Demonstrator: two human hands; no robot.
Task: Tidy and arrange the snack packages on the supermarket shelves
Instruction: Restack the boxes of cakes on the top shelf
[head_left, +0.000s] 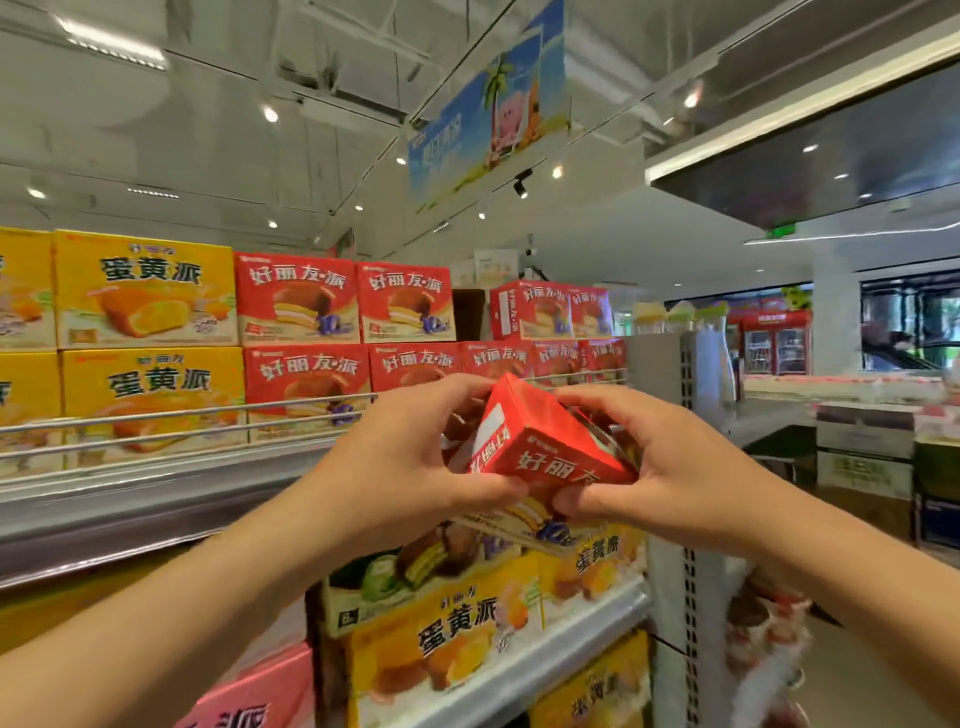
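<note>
hands: our left hand (415, 457) and right hand (670, 467) both grip the red box (540, 447), mid-frame
handling: probably light, crushable cardboard, so we'd hold the edges

White ceiling (208, 130) with spotlights — hanging banner (488, 109), distant fridges (776, 345).

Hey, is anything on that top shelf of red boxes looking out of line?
Yes. In the upper row of red boxes there is a gap, and the red box right of it sits turned, showing its end panel, unlike its front-facing neighbours. Both hands, left hand and right hand, grip another red box, tilted.
</note>
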